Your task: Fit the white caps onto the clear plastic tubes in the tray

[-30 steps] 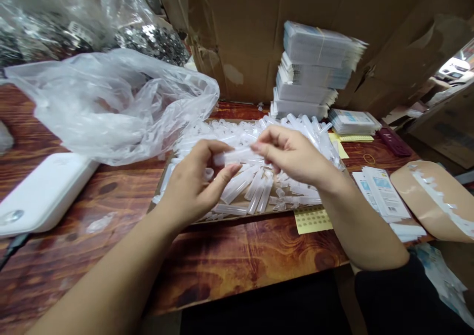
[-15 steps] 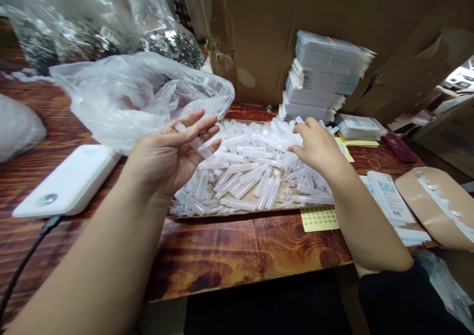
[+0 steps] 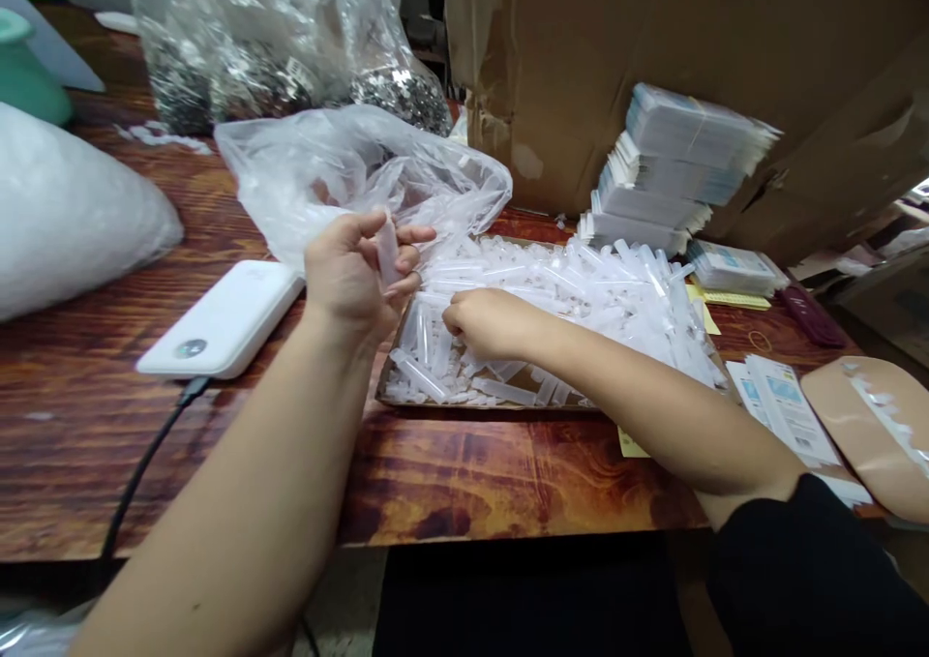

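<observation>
My left hand (image 3: 355, 275) is raised at the left end of a shallow cardboard tray (image 3: 464, 405), palm turned inward. Between its thumb and fingers it grips a small clear plastic tube (image 3: 387, 249), held nearly upright. Inside the tray lies a heap of similar translucent tubes (image 3: 624, 289) with small clear plastic pieces among them. My right hand (image 3: 486, 323) is down over the tray's left part, fingers curled and pinched together low among the pieces. Its fingertips are partly hidden, so what they hold cannot be made out.
A white power bank (image 3: 224, 323) with a black cable lies left of the tray. Behind are a crumpled plastic bag (image 3: 305, 168) and bags of metal parts (image 3: 254, 81). Bundled card stacks (image 3: 668, 173) stand at the back right before a large cardboard box (image 3: 581, 67).
My right hand has moved left across the tray from its right side to the left part. The tube in my left hand has tilted more upright. The view has shifted left.
</observation>
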`<action>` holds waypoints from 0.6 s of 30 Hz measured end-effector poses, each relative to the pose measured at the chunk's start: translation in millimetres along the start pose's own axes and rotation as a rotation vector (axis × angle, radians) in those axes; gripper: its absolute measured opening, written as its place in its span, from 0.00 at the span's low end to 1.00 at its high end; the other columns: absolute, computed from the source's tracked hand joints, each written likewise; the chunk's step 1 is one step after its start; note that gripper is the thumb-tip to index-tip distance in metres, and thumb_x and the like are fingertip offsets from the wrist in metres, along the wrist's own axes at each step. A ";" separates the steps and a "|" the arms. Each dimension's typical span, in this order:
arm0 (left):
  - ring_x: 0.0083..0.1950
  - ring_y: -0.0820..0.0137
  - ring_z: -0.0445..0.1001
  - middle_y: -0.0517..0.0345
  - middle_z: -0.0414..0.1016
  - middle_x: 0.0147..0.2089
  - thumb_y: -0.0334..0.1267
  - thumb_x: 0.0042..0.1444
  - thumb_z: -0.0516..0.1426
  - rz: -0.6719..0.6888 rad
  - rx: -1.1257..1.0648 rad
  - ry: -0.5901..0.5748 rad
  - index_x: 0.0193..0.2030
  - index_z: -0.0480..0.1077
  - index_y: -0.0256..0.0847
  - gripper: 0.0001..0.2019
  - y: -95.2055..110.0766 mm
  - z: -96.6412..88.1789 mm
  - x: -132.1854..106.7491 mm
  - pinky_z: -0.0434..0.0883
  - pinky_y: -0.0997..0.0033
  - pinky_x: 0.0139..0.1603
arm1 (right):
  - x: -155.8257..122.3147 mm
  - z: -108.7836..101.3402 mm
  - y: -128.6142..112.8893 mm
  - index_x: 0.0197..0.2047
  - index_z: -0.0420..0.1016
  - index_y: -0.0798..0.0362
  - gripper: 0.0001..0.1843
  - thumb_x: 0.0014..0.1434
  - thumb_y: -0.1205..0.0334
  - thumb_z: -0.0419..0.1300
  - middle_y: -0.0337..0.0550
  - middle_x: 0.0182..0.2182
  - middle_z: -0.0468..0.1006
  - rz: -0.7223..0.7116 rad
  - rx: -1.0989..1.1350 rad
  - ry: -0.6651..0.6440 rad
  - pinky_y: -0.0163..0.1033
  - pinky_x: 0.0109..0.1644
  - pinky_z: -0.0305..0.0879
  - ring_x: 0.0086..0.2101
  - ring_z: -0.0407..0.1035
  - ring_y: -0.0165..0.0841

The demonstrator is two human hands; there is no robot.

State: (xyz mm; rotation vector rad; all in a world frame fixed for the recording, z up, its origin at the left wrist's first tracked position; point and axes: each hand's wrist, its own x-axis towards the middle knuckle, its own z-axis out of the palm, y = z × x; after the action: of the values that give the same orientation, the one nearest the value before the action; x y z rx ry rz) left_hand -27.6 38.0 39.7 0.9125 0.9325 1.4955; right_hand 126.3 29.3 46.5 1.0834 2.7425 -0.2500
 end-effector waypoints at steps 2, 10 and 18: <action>0.26 0.75 0.56 0.52 0.77 0.35 0.44 0.43 0.63 -0.011 -0.032 0.004 0.27 0.66 0.43 0.12 -2.2 -1.8 1.6 0.43 0.74 0.17 | 4.8 -1.5 -9.7 0.46 0.83 0.59 0.13 0.63 0.75 0.58 0.56 0.45 0.85 0.046 -0.026 -0.045 0.38 0.40 0.63 0.40 0.76 0.37; 0.26 0.78 0.62 0.58 0.77 0.35 0.39 0.41 0.68 -0.027 -0.058 -0.026 0.35 0.65 0.43 0.18 -11.0 5.5 -0.4 0.47 0.76 0.18 | 7.8 10.8 -16.6 0.52 0.81 0.61 0.16 0.63 0.69 0.60 0.60 0.47 0.83 0.034 -0.015 0.033 0.41 0.42 0.69 0.42 0.78 0.43; 0.21 0.79 0.63 0.58 0.76 0.29 0.35 0.39 0.68 -0.041 -0.106 -0.011 0.34 0.66 0.40 0.16 -16.5 15.2 -2.8 0.46 0.82 0.15 | 13.0 21.1 -15.5 0.45 0.81 0.58 0.10 0.62 0.72 0.60 0.53 0.46 0.83 0.025 0.013 0.025 0.38 0.44 0.68 0.40 0.76 0.38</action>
State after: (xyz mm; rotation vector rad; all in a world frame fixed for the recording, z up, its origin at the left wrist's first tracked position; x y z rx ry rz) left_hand -6.9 37.9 30.4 0.8197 0.8509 1.4889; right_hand 108.5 22.1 24.4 1.1310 2.7515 -0.2522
